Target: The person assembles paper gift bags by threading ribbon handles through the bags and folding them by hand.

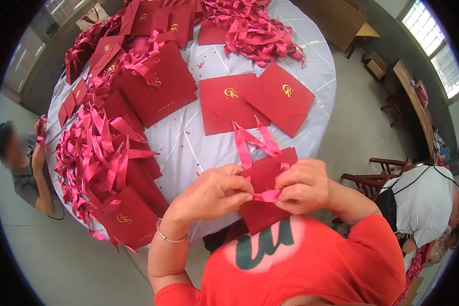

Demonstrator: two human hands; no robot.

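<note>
A dark red paper gift bag (260,217) lies against my body at the table's near edge. Pink ribbon (266,196) runs across its front, stretched between my two hands. My left hand (219,187), with a bangle on the wrist, pinches one end. On the other side my right hand (303,186) is closed on the ribbon, fingers curled. Another pink ribbon loop (243,145) sticks out beyond the bag's far end. Just past it lie two flat red bags, one (222,109) partly under the other (290,104), both with gold lettering.
Red bags with pink ribbon handles (99,153) crowd the left of the round table (188,148). Loose ribbons (260,38) are heaped at the back. One person (23,173) is at the left edge, another (418,199) at the right, by a wooden chair (377,176).
</note>
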